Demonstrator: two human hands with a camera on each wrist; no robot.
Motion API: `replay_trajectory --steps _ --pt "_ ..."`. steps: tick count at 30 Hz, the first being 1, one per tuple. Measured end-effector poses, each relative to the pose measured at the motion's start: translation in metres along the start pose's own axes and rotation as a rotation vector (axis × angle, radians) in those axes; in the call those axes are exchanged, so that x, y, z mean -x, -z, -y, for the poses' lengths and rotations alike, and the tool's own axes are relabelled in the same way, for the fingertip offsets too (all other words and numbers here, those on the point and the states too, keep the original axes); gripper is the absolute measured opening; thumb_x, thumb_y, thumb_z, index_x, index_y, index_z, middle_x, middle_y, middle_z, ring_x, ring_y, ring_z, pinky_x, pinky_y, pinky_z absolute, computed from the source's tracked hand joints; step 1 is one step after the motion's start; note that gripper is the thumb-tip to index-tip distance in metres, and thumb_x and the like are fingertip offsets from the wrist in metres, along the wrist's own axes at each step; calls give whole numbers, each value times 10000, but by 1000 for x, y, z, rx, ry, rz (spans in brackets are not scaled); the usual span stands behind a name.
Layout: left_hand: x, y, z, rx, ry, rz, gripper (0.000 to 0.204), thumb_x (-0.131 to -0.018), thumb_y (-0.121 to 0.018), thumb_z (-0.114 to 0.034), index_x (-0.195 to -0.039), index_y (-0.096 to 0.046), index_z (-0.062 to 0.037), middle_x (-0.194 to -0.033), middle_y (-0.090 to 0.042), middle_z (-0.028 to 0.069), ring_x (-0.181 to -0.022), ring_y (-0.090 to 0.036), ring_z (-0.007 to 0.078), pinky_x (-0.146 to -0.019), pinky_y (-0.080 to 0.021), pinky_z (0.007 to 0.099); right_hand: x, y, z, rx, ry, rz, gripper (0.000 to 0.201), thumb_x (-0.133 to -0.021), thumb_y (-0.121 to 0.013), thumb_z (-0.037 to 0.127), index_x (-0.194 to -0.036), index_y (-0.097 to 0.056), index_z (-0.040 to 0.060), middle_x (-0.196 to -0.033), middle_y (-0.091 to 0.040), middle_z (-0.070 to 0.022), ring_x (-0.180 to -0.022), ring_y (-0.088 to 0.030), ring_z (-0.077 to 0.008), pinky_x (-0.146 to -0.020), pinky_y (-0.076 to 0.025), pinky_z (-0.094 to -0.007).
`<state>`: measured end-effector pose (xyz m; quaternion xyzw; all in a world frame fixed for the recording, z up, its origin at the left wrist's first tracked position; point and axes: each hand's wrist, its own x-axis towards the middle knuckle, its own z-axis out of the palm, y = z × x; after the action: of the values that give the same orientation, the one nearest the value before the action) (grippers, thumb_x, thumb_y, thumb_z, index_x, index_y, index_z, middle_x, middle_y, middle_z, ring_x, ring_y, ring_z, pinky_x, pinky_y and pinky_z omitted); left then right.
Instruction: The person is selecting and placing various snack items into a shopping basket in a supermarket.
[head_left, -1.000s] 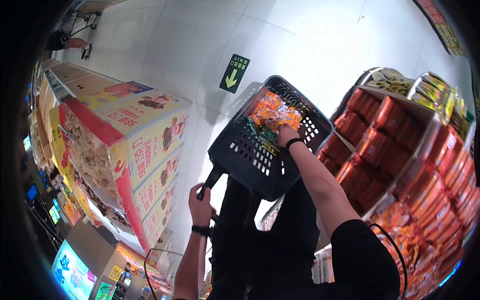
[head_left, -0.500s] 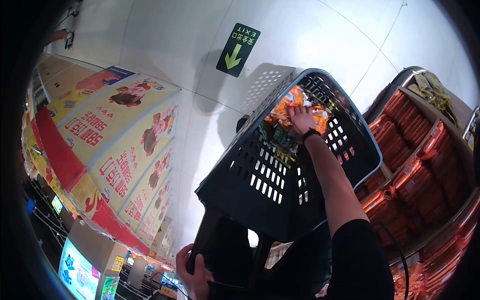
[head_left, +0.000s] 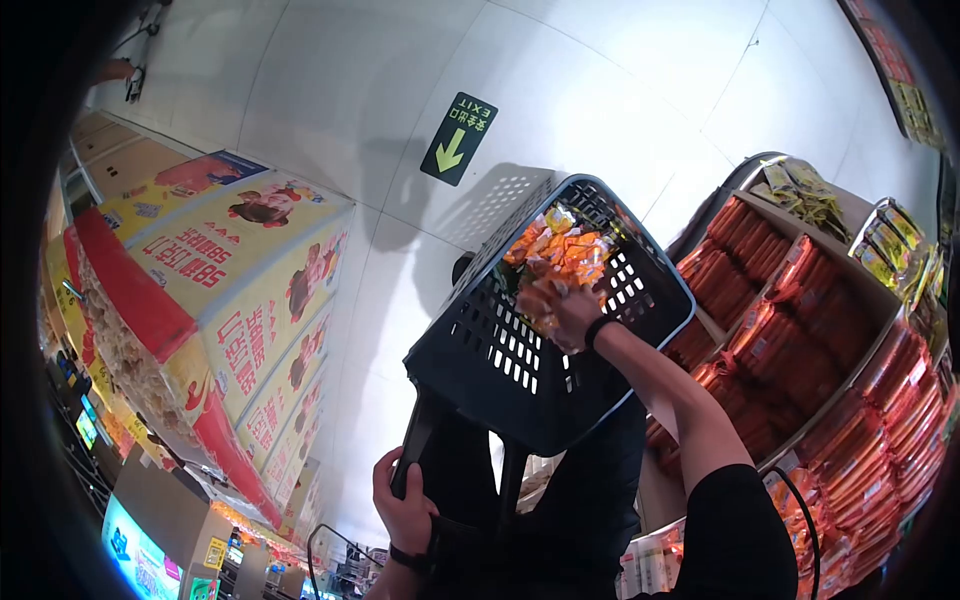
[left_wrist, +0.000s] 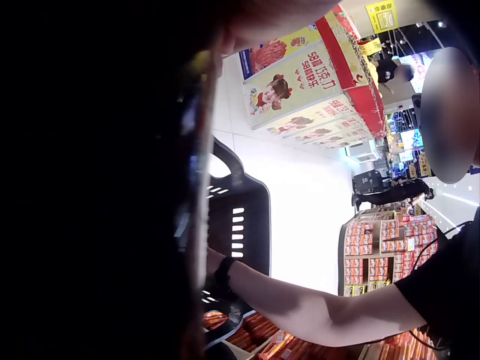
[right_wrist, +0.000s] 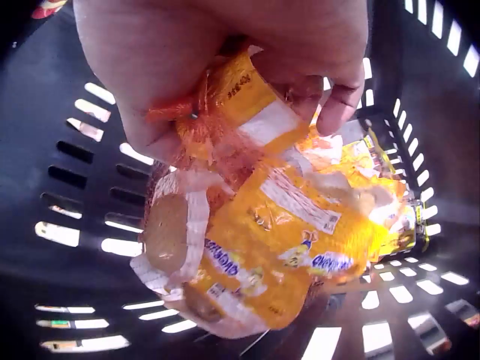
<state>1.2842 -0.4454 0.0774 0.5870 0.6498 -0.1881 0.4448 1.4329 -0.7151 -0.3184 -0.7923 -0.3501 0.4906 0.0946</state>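
Observation:
A black shopping basket (head_left: 465, 375) with slotted walls tilts in front of my legs. In the head view my left hand (head_left: 405, 500) grips its long handle (head_left: 420, 435). My right hand (head_left: 577, 315) is inside the basket and grips the gathered top of a red mesh bag of yellow-orange wrapped snacks (right_wrist: 262, 232), seen close up in the right wrist view. That bag hangs below the fingers, toward the near side. More orange snack packets (head_left: 580, 252) lie farther in. Most of the left wrist view is dark; my right forearm (left_wrist: 315, 315) crosses it.
Yellow-and-red printed boxes (head_left: 250, 300) are stacked on the left, loose goods on top. Shelves of red-orange packs (head_left: 800, 370) stand close on the right. A green exit sign (head_left: 460, 138) marks the pale floor ahead. A passer-by's leg (head_left: 112, 72) shows at far upper left.
My right hand was among the orange packets, then lay spread on them; now it has drawn the mesh bag toward the near side. The basket's tilt and place in view shifted.

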Motion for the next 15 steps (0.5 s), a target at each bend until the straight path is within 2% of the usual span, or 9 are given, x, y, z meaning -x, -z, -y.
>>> replay_trajectory --steps 2,4,5,8,10,12,14,15 --pt "0 -2 0 10 -20 -6 329 -1083 -636 -72 -1408 -591 -50 -888 -583 19 -469 -493 50 -402 -401 219 10 -17 6 105 76 -37 722 -956 -738 382 -1615 -483 234 -1492 -657 -114 -1283 -672 -373 -1172 -415 -532" --pt "0 -3 -2 -2 -11 -10 328 -1083 -632 -62 -1408 -588 -48 -896 -586 23 -469 -491 50 -402 -401 219 8 -21 11 150 108 -21 692 -962 -730 385 -1599 -517 216 -1520 -607 -115 -1392 -577 -336 -1211 -381 -533" --pt "0 -2 -2 -12 -3 -13 328 -1083 -630 -57 -1407 -586 -47 -901 -588 25 -469 -490 49 -402 -401 220 0 -25 10 154 103 29 732 -945 -748 403 -1608 -504 212 -1571 -535 -125 -1442 -511 -340 -1212 -375 -565" --pt "-2 -1 0 -27 17 -11 331 -1077 -639 -51 -1402 -581 -21 -1115 -662 129 -467 -540 83 -405 -436 232 -37 -17 2 160 85 185 855 -893 -802 457 -1636 -464 203 -1725 -320 -152 -1591 -312 -355 -1213 -358 -661" --pt "-5 -2 3 -36 41 -31 333 -1072 -643 -41 -1398 -583 -15 -1126 -666 135 -464 -532 84 -404 -432 233 -73 -21 -9 159 76 281 939 -858 -838 493 -1655 -438 196 -1828 -176 -171 -1690 -179 -364 -1214 -346 -724" --pt "-6 -2 5 -47 64 -58 335 -1067 -647 -33 -1396 -584 -9 -1133 -668 138 -461 -524 84 -402 -428 232 -120 -90 -55 143 -7 269 946 -808 -875 447 -1648 -494 235 -1845 -31 -155 -1703 -40 -399 -1264 -207 -773" --pt "-5 -5 6 -56 85 -79 339 -1063 -652 -28 -1394 -584 -4 -1138 -670 140 -458 -516 84 -401 -425 232 -128 -74 -71 72 -62 296 844 -807 -876 438 -1587 -598 275 -1832 -106 -157 -1695 -22 -446 -1279 -111 -784" --pt "-6 -9 6 -71 76 -98 350 -1068 -627 -31 -1413 -570 -41 -927 -602 47 -447 -472 58 -392 -385 224 -135 -68 -77 100 -98 280 797 -802 -879 433 -1549 -639 291 -1830 -112 -157 -1694 -16 -450 -1274 -82 -792"
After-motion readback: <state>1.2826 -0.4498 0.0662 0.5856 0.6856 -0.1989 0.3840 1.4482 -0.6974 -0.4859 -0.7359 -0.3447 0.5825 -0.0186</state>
